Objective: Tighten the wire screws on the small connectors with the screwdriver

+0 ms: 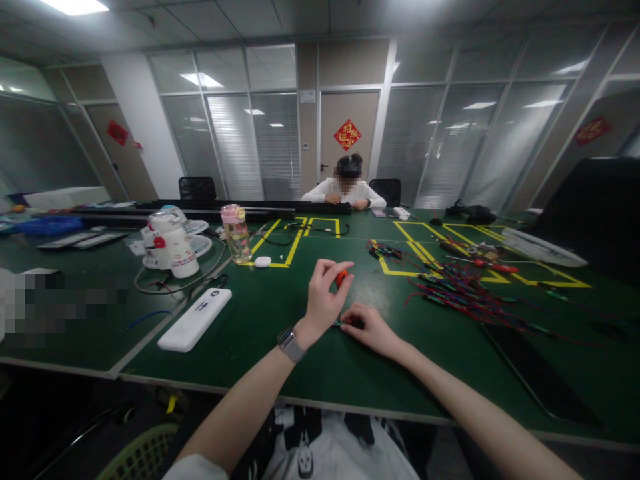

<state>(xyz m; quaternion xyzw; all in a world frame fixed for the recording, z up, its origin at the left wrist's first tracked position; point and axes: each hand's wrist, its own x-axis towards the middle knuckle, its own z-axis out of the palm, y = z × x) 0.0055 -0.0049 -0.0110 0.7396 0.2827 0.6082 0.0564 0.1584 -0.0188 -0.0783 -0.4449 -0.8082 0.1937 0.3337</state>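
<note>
Raised above the green table, my left hand [323, 297] has its thumb and fingers curled round a small orange-red object [341, 277]; most of it is hidden by the fingers, so its kind is unclear. My right hand [371, 328] rests lower, close to the tabletop, its fingertips pinching a small green piece [337, 325] that looks like the green parts on the wires nearby. Part of that piece is behind my left wrist. To the right lies a tangled pile of red and dark wires [465, 290] with green parts, and a smaller wire bunch [385, 251] sits farther back.
Left of my hands lie a white power bank [196, 320] and a white earphone case [263, 262]. A pink-lidded bottle [236, 233] and a white bottle [177, 250] stand behind. Red-handled pliers [495, 267] are at right, a dark flat panel [537, 373] nearer. Another person [345, 187] sits opposite.
</note>
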